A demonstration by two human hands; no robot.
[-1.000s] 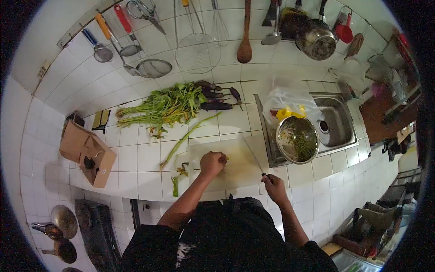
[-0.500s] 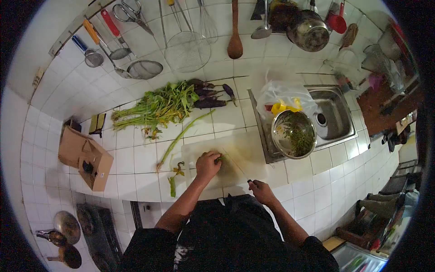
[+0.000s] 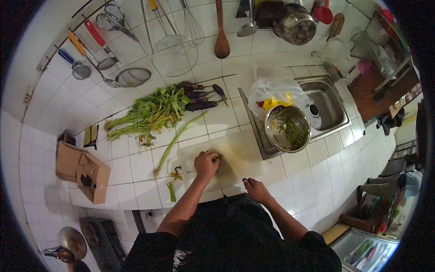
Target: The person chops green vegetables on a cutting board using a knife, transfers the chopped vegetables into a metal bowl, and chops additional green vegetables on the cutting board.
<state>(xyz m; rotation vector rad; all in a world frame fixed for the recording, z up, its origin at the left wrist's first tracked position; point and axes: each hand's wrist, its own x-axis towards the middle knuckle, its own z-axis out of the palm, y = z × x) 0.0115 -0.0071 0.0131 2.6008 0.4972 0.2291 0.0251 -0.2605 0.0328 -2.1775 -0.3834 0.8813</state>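
Note:
On the pale cutting board point(image 3: 247, 147), my left hand point(image 3: 207, 165) has its fingers curled around a small bunch of cut green stems, mostly hidden under them. My right hand point(image 3: 257, 189) is closed on the dark handle of a knife point(image 3: 245, 180) at the board's near edge. The knife's blade is hard to make out against the board. To the left of the board lie a long green stalk point(image 3: 174, 143) and a short green piece point(image 3: 171, 192) with wilted leaves. A steel bowl point(image 3: 305, 119) with chopped greens stands right of the board.
Leafy greens point(image 3: 152, 111) and several eggplants point(image 3: 199, 105) lie at the back of the tiled counter. Behind the bowl is a plastic bag point(image 3: 276, 90), beside the sink point(image 3: 333, 104). An open cardboard box point(image 3: 97, 179) sits at the left. Utensils hang on the wall.
The whole view has shifted slightly, with counter items appearing further left. Both hands stay over the board's near part, and the knife blade shows less clearly now.

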